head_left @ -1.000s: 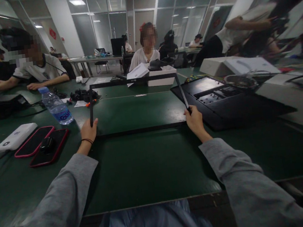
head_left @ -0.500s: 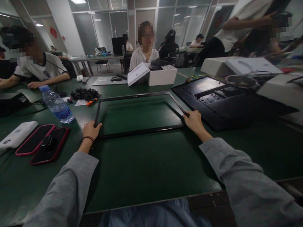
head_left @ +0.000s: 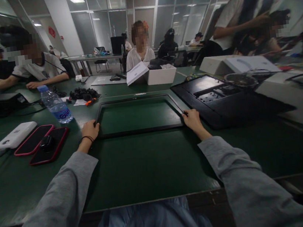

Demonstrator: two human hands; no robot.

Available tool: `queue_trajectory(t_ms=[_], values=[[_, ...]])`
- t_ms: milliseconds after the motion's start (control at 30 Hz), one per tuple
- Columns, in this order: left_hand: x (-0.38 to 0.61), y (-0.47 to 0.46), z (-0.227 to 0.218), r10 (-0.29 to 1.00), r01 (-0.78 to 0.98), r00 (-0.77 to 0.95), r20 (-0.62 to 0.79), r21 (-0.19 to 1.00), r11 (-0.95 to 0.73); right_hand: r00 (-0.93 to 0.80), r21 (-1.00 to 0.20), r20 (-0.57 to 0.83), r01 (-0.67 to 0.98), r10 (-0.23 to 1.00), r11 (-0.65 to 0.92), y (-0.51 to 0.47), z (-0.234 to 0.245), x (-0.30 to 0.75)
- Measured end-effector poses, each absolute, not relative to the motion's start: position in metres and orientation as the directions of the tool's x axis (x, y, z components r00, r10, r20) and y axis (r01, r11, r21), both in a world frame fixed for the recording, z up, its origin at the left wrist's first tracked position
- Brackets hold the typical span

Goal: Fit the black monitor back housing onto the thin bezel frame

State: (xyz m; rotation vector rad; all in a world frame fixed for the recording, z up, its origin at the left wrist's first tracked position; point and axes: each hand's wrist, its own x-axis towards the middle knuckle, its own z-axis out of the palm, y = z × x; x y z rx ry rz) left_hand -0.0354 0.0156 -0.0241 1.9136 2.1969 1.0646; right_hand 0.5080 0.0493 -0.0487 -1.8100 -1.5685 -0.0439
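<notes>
A thin black rectangular frame [head_left: 142, 131], like a monitor bezel, lies close to the green tabletop [head_left: 152, 165], which shows through its opening. My left hand [head_left: 89, 131] is closed on the frame's left side, a dark band around the wrist. On the opposite side my right hand [head_left: 193, 120] grips the frame's right edge, fingers curled over it. Right of my right hand rests a large black panel [head_left: 223, 107] with a recessed middle, like a monitor's back cover.
To the left are a water bottle [head_left: 57, 107], a white power bank [head_left: 16, 135] and two red-edged phones [head_left: 33, 140]. Black cables [head_left: 83, 94] and an opened white box [head_left: 161, 75] lie farther back. Another white box [head_left: 251, 64] stands beyond the panel. Several people sit around.
The frame's far edge has come down nearer the tabletop, so it lies flatter. Both my hands keep hold of its sides. At the right, a standing person has shifted.
</notes>
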Motion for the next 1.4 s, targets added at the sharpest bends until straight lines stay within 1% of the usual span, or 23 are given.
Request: queue_trajectory(t_ms=[67, 133, 167, 200, 267, 333, 433, 567, 633, 700, 800, 933, 1033, 1167, 1267, 1400], values=[[-0.029, 0.01, -0.016, 0.85, 0.84, -0.268, 0.454, 0.541, -0.025, 0.271, -0.5, 0.538, 0.865, 0.798, 0.043, 0.044, -0.038, 0.503], [-0.023, 0.004, -0.007, 0.768, 0.804, -0.313, 0.559, 0.587, -0.099, 0.297, -0.519, 0.627, 0.849, 0.72, 0.102, 0.037, -0.026, 0.498], [-0.019, 0.001, -0.003, 0.74, 0.776, -0.331, 0.586, 0.616, -0.14, 0.313, -0.536, 0.651, 0.834, 0.692, 0.127, 0.033, -0.021, 0.496], [-0.017, -0.002, 0.0, 0.725, 0.741, -0.348, 0.595, 0.648, -0.176, 0.327, -0.56, 0.654, 0.815, 0.682, 0.146, 0.03, -0.016, 0.494], [-0.012, -0.005, 0.003, 0.729, 0.688, -0.351, 0.587, 0.69, -0.225, 0.345, -0.616, 0.622, 0.77, 0.703, 0.166, 0.024, -0.011, 0.49], [-0.011, -0.007, 0.003, 0.751, 0.667, -0.324, 0.575, 0.702, -0.249, 0.348, -0.655, 0.587, 0.735, 0.731, 0.175, 0.023, -0.012, 0.489], [-0.012, -0.006, 0.0, 0.775, 0.689, -0.266, 0.574, 0.676, -0.264, 0.358, -0.686, 0.554, 0.708, 0.752, 0.168, 0.026, -0.019, 0.491], [-0.015, -0.005, -0.002, 0.816, 0.753, -0.201, 0.541, 0.618, -0.224, 0.376, -0.731, 0.477, 0.671, 0.795, 0.121, 0.033, -0.027, 0.497], [-0.016, -0.006, -0.001, 0.837, 0.779, -0.188, 0.514, 0.597, -0.191, 0.372, -0.714, 0.487, 0.691, 0.79, 0.115, 0.034, -0.027, 0.499], [-0.015, -0.007, 0.0, 0.842, 0.798, -0.196, 0.503, 0.581, -0.162, 0.364, -0.675, 0.529, 0.728, 0.767, 0.119, 0.032, -0.025, 0.499], [-0.014, -0.01, 0.003, 0.816, 0.836, -0.204, 0.541, 0.53, -0.143, 0.362, -0.638, 0.568, 0.761, 0.739, 0.118, 0.028, -0.022, 0.498], [-0.014, -0.008, 0.003, 0.789, 0.902, -0.194, 0.583, 0.422, -0.089, 0.356, -0.628, 0.549, 0.773, 0.757, 0.092, 0.026, -0.024, 0.499], [-0.017, -0.003, -0.004, 0.833, 0.921, -0.203, 0.515, 0.389, -0.016, 0.326, -0.582, 0.548, 0.81, 0.771, 0.071, 0.031, -0.029, 0.502], [-0.02, 0.002, -0.014, 0.915, 0.946, -0.194, 0.355, 0.315, 0.079, 0.321, -0.52, 0.485, 0.854, 0.814, -0.027, 0.038, -0.036, 0.507], [-0.021, 0.003, -0.016, 0.941, 0.956, -0.195, 0.275, 0.268, 0.12, 0.315, -0.478, 0.429, 0.875, 0.846, -0.083, 0.041, -0.04, 0.51], [-0.019, 0.003, -0.014, 0.958, 0.957, -0.204, 0.199, 0.248, 0.152, 0.302, -0.424, 0.407, 0.898, 0.862, -0.115, 0.044, -0.044, 0.513]])
